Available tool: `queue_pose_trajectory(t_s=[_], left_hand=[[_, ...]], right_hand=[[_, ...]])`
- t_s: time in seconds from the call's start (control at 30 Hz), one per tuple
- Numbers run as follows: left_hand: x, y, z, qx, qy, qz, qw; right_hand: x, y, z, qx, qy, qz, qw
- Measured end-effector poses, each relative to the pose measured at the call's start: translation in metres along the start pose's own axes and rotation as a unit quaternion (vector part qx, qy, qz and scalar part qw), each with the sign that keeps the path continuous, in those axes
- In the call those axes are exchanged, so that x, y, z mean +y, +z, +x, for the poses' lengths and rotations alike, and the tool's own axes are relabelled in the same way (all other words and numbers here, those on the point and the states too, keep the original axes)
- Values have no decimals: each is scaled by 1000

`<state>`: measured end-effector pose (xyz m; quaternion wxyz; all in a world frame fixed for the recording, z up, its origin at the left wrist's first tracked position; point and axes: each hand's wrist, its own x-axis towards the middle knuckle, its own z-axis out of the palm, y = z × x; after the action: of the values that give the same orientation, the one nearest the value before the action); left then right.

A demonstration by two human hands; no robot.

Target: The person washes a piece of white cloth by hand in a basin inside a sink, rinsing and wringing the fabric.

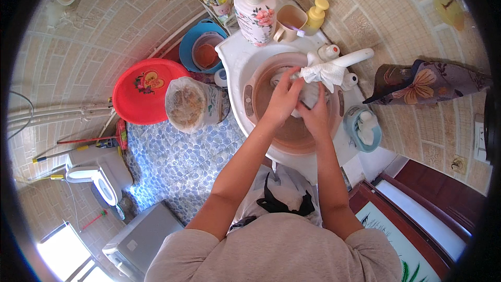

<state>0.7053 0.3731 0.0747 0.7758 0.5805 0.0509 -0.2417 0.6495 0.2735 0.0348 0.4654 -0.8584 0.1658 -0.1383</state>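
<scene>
A round pinkish basin [274, 134] holding water sits inside the white washbasin [235, 52]. In it lies a wet, pale grey-white cloth [311, 93], bunched up and partly hidden by my fingers. My left hand [285, 98] grips the cloth from the left, its fingers curled toward the faucet. Close beside it, my right hand [316, 115] is closed on the cloth's right side. A small dark strip shows between the hands; I cannot tell what it is. Just beyond them is the white faucet [357, 57], with white material [324, 74] tied around it.
Behind the basin stand a floral pump bottle [255, 18], a beige cup [290, 21] and a yellow pump bottle [317, 13]. To the right are a light blue soap dish [356, 141] and a hanging floral cloth [417, 84]. A red tub [133, 99] and a lined bin [214, 105] stand left.
</scene>
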Motion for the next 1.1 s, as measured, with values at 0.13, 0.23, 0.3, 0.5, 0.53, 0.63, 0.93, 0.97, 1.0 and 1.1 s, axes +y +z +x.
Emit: queue_pose_trajectory(t_s=[0.13, 0.23, 0.3, 0.5, 0.53, 0.63, 0.93, 0.97, 1.0, 1.1], left_hand=[[1, -28, -9, -108, -24, -42, 993], [-2, -37, -15, -82, 207, 430, 875], [-4, -28, -17, -46, 235, 539, 807], [-19, -1, 6, -196, 134, 84, 968], [-22, 6, 6, -181, 136, 81, 971], [-47, 7, 16, -144, 108, 83, 980], [-41, 12, 13, -139, -102, -500, 849], [-34, 10, 18, -141, -53, -566, 811], [-30, 6, 21, -90, -45, -558, 824], [-47, -9, 39, -50, -18, -494, 868]], right_hand=[[-7, -18, 20, -1, 89, 108, 990], [-25, -35, 24, 4, -103, -124, 987], [-38, -44, 27, -50, -244, -276, 928], [-38, -38, 41, -154, -1, 259, 954], [-34, -38, 42, -159, 30, 289, 944], [4, -29, 46, -59, 135, 560, 815], [-8, -29, 40, -44, -55, 252, 965], [-7, -30, 29, -85, -184, 36, 979], [-10, -29, 16, -114, -184, 66, 974], [-5, -19, 3, -171, -176, 183, 952]])
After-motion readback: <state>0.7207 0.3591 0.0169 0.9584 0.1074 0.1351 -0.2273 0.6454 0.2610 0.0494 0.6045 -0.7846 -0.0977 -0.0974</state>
